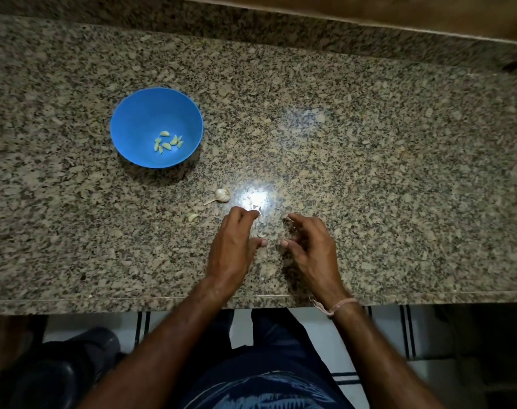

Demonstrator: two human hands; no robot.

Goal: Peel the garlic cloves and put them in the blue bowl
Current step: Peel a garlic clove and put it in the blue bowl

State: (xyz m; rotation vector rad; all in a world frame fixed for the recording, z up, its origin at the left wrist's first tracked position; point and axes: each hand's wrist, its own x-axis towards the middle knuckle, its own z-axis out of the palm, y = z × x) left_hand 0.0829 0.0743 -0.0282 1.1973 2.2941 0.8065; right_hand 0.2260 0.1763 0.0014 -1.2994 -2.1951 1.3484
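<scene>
Blue bowl (127, 119) is sitting on the speckled stone counter (369, 143), well apart from both hands, up & to the left of the fingers. Inside it, peeled garlic cloves (167, 142) are lying in a small bunch at the bottom, approx 7 of them, pale yellow-green. Nothing else is showing in the bowl.

Left hand (233, 246) is hovering low over the counter w/ its fingers curled inward. Its fingertips (253, 214) are pinching a small pale bit of garlic skin (260, 215); can't tell if a clove is in there too, it's too small & blurry. The thumb is pointing toward the other hand.

Right hand (310, 246) is hovering just beside the left one, fingers loosely curled & a bit spread, holding nothing I can see. Its thumb tip is near the left thumb tip but they are not touching. A thin pink string (337, 305) is tied round the right wrist.

Garlic bulb (222, 195) w/ a short stalk is lying on the counter just past the left fingertips, a little to their left. One loose clove (193, 216) is lying near the left hand's knuckles, on the side away from the right hand. A bright light spot is shining on the counter right past the fingertips, between the bulb & the right hand.
</scene>
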